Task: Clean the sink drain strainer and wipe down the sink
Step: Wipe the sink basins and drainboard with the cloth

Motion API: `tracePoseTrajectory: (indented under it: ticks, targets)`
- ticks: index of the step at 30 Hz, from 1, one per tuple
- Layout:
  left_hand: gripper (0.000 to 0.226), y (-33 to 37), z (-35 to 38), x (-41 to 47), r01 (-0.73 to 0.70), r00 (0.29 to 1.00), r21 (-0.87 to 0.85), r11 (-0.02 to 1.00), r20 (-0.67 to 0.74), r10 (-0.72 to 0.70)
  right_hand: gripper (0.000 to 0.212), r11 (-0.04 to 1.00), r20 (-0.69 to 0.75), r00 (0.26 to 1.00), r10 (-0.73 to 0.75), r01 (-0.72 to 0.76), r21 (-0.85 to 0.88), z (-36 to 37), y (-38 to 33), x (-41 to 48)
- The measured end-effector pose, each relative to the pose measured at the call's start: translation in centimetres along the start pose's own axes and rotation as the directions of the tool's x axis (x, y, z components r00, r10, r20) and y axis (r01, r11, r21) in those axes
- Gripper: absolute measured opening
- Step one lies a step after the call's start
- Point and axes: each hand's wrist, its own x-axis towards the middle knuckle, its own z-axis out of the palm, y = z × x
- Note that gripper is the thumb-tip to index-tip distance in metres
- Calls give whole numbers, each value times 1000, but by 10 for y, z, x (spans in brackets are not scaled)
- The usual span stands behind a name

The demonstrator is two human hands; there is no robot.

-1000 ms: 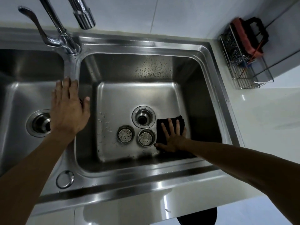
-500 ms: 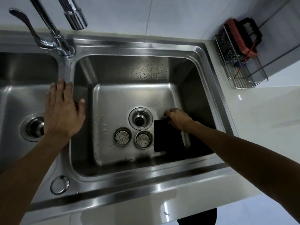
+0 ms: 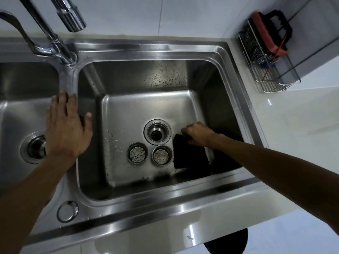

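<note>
Now — right hand (image 3: 199,134) fingers pinch cloth (image 3: 190,155) | left hand (image 3: 67,129) fingers flat on divider (image 3: 68,79) | strainers (image 3: 137,153) beside drain (image 3: 157,133) | rack (image 3: 266,57) on counter (image 3: 293,129)

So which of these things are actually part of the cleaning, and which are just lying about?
Part of the job: sink, open drain, two strainers lying beside it, black cloth gripped by the right hand.
Just lying about: faucet, wire rack holding steel wool and a red-and-black tool.

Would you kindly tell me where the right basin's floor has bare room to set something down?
Bare floor lies behind the drain opening, up to the back wall, and left of the left strainer, toward the left wall. The front right is crowded: right strainer, black cloth and right hand cluster there.
</note>
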Motion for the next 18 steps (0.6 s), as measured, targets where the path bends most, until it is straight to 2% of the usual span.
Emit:
tracePoseTrajectory:
  ticks: [4, 8, 10, 15, 18]
  targets:
    - [68, -2, 2, -1, -11, 1000, -3, 1000, -17, 11, 18, 991, 60, 994, -89, 82, 109, -1, -7, -29]
    - [67, 3, 0, 1, -12, 1000, -9, 1000, -27, 12, 13, 965, 156, 965, -213, 232, -119, 6, -13, -42]
    - [68, 1, 0, 1, -19, 999, -1, 1000, -30, 19, 11, 938, 177, 947, -269, 299, -175, 13, -17, -41]
    - [67, -1, 3, 0, -24, 999, 7, 1000, -36, 24, 21, 967, 241, 941, -237, 254, -39, 19, -16, -44]
    - [66, -2, 4, 0, -26, 999, 1, 1000, -42, 26, 30, 975, 260, 941, -216, 196, 103, 18, -13, -49]
